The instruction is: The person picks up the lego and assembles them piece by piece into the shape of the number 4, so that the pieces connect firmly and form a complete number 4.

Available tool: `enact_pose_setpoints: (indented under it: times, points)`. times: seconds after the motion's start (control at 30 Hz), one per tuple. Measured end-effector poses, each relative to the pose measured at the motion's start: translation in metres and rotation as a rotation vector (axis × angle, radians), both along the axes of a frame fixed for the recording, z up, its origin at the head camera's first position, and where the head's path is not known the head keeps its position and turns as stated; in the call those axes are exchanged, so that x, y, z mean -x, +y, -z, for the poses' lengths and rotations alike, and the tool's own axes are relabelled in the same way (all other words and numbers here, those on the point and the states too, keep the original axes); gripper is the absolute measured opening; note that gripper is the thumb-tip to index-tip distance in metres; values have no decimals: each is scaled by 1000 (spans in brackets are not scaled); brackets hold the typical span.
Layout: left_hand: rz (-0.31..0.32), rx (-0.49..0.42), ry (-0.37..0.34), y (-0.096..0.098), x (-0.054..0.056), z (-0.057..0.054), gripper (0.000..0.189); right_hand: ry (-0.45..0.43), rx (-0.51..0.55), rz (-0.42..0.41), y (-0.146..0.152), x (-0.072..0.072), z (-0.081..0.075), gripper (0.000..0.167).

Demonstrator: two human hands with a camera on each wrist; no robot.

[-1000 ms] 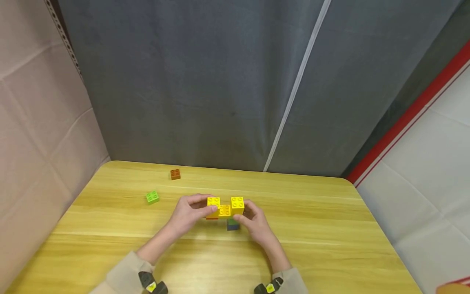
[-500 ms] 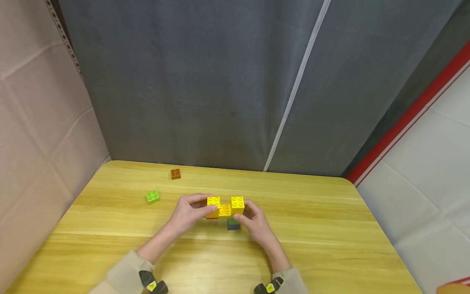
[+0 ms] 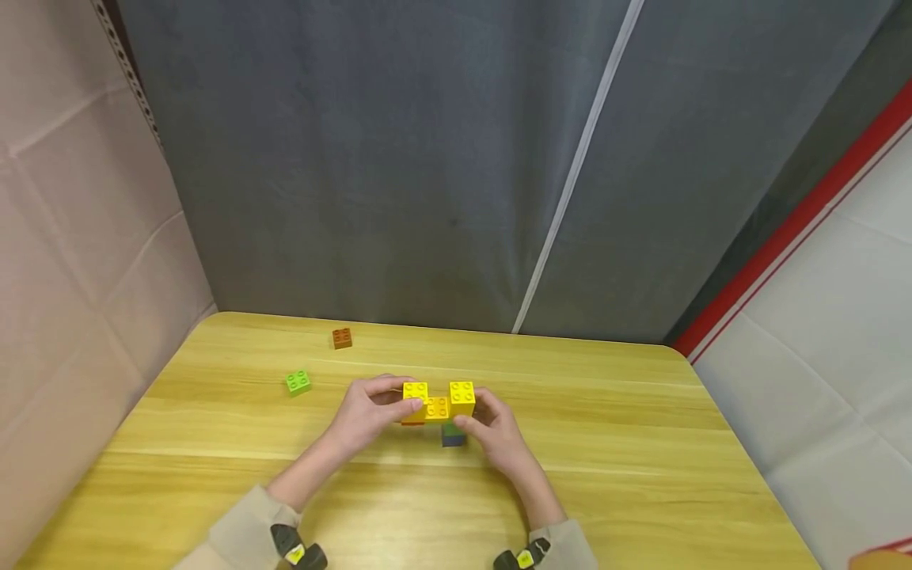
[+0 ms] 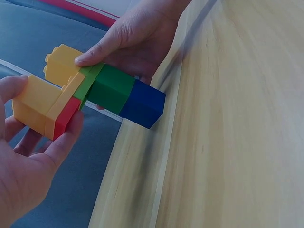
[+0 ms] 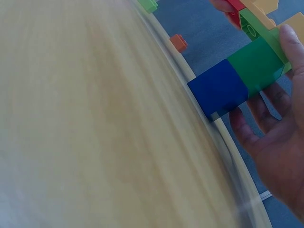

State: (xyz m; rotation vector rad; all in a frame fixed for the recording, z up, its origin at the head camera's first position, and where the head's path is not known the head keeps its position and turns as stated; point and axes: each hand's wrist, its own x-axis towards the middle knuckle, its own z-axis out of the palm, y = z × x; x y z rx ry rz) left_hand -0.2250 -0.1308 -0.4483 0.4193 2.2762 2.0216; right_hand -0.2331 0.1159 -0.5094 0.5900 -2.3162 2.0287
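Both hands hold one toy-brick assembly (image 3: 437, 408) above the middle of the table. Its top has two yellow bricks with a lower yellow piece between them. In the left wrist view a red brick (image 4: 65, 118), a light green piece (image 4: 87, 84), a green brick (image 4: 111, 90) and a blue brick (image 4: 143, 103) sit below the yellow. My left hand (image 3: 362, 416) pinches the yellow and red end. My right hand (image 3: 501, 437) grips the other side, thumb on the light green and yellow edge, fingers behind the green brick. I cannot tell whether the blue brick touches the table.
A loose light green brick (image 3: 298, 383) lies left of the hands on the wooden table (image 3: 627, 443). Farther back is an orange-brown brick (image 3: 342, 338). A grey curtain (image 3: 399, 174) hangs behind the far edge.
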Motion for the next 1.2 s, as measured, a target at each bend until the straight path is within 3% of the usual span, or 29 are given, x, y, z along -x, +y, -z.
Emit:
enact_pose_setpoints:
  times: [0.83,1.2]
  points:
    - [-26,-12,-19,2,-3,4,41,-22,19,0,0,0,0,35]
    - [-8,20,29,1,-2,11,36,-23,10,0,-1,0,-1,37]
